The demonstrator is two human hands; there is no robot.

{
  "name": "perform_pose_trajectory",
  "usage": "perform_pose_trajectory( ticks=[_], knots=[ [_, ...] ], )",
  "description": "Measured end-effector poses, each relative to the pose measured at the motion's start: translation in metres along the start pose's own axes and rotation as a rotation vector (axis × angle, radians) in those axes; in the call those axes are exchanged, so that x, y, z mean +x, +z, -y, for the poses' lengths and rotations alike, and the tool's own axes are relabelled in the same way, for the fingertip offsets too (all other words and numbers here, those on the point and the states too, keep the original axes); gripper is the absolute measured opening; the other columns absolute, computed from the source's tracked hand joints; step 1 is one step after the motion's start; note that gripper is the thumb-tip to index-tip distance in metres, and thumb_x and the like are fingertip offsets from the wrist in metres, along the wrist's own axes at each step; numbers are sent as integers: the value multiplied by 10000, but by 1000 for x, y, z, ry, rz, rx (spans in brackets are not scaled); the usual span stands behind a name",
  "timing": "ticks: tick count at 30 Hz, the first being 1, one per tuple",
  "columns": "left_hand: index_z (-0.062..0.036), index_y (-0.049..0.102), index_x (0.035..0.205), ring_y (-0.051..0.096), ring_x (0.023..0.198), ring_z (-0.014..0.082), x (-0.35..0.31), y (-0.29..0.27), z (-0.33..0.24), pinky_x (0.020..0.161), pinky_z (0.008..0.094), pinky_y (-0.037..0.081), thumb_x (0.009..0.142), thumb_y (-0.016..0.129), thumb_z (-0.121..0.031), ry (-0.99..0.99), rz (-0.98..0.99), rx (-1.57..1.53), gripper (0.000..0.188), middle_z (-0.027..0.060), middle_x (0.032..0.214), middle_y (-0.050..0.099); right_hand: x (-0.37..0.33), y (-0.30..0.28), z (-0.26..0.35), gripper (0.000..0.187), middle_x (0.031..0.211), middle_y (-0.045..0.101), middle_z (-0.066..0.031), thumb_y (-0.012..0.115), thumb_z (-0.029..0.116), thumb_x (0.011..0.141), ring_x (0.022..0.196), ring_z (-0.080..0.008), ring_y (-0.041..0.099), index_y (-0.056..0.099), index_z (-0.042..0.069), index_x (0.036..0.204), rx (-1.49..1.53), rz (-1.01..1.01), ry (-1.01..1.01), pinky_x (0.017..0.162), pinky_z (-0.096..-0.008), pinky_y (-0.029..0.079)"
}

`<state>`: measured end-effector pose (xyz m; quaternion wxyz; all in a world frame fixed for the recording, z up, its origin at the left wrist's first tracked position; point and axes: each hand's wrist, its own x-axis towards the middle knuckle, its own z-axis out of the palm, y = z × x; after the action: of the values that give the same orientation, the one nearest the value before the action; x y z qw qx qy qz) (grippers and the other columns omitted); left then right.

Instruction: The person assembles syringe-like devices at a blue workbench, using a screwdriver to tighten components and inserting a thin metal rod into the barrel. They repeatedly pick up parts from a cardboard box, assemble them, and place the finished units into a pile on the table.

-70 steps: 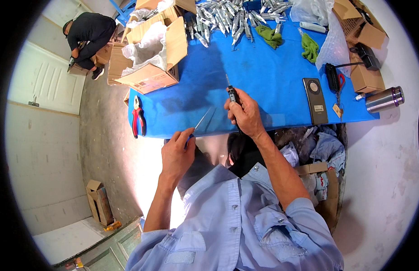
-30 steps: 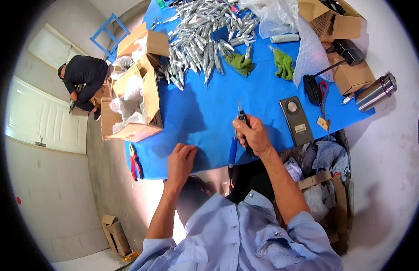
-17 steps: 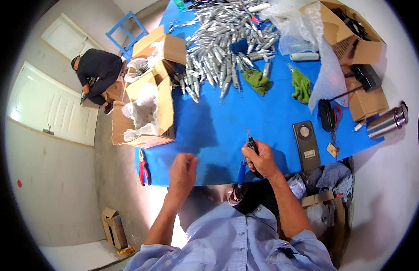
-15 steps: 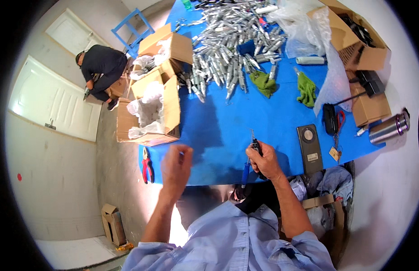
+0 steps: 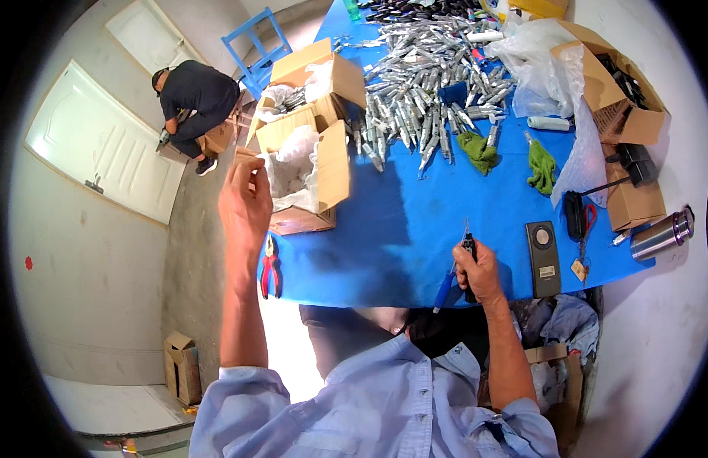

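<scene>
At the left my left hand [image 5: 245,187] is raised beside the open cardboard box [image 5: 332,164], its fingers bent together near the box's left flap. Whatever they may pinch, I cannot make out. Over the table's front edge my right hand [image 5: 480,271] is closed around a black-handled tool [image 5: 469,248] with a thin metal tip pointing away from me. A slim blue-handled tool [image 5: 444,291] slants down from the same grip. White plastic wrapping [image 5: 297,156] lines the box. Red-handled pliers [image 5: 270,271] lie on the blue table just in front of it.
A big heap of slim silver tools [image 5: 430,91] covers the far blue table [image 5: 369,259]. Green cloths [image 5: 478,151], bubble wrap [image 5: 579,145], a dark rectangular device [image 5: 543,259], keys [image 5: 581,263] and a steel flask [image 5: 661,233] lie rightward. Another person [image 5: 197,107] sits bent over at the far left.
My left hand has moved up and leftward from the table's front edge to the box's side. My right hand keeps its hold on the tools. The view has shifted, so the table appears farther right.
</scene>
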<state>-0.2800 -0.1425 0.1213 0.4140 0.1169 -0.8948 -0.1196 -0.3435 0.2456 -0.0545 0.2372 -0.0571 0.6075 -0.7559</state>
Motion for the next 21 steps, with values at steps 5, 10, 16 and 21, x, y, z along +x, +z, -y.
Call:
perform_pose_trajectory(
  ticks=[5,10,16,21],
  knots=[
    [-3,716,1077,684,746,183,-75,-27,-55,658,303,535,1015,697,-99,-194,166,-306,115,117,926,718,-5,9,8,223,655,522,22,700,251,1027,494,-69,486,586,95,916,67,-80,-38,421,-250,384],
    [22,621,1339,699,989,206,-200,-11,-107,825,330,568,924,808,-176,-220,593,-676,496,156,1167,727,-35,75,12,194,679,529,33,681,230,1045,521,-61,491,586,92,948,120,2,16,439,-239,381],
    [20,644,1266,646,794,74,-250,-8,-118,705,231,518,998,684,-104,-727,833,-1077,297,21,947,700,-81,105,-7,179,780,576,14,677,226,1054,577,-58,506,621,56,1060,83,137,31,487,-249,412],
    [-41,720,1078,502,591,13,-245,-28,-88,529,176,357,1007,721,-182,-839,485,-972,157,-19,764,638,-108,112,1,200,837,588,-14,574,126,1042,629,-73,531,578,10,1206,124,248,188,520,-255,431]
  ],
)
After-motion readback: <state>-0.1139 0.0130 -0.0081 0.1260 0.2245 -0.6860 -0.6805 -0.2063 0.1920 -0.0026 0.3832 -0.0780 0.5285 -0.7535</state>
